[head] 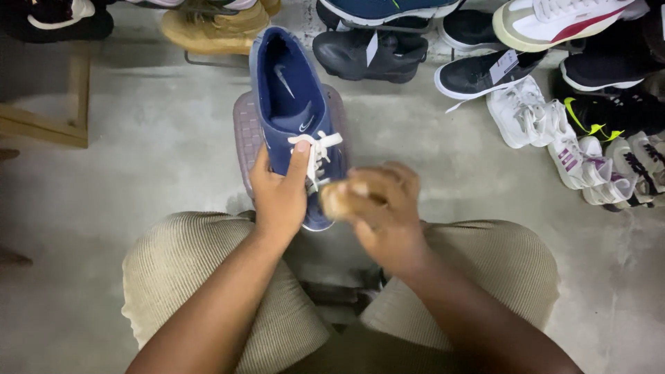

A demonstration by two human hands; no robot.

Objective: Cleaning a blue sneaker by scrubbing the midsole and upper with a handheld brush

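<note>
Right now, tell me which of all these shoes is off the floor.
The navy blue shoe with white laces, gripped by the left hand. All other shoes rest along the concrete floor at the back and right.

I've got a navy shoe [294, 104] with white laces, sole down, heel pointing away from me and toe toward me, held above a grey woven stool. At its toe there's a small tan brush [337, 199], blurred, touching the shoe's front.
</note>
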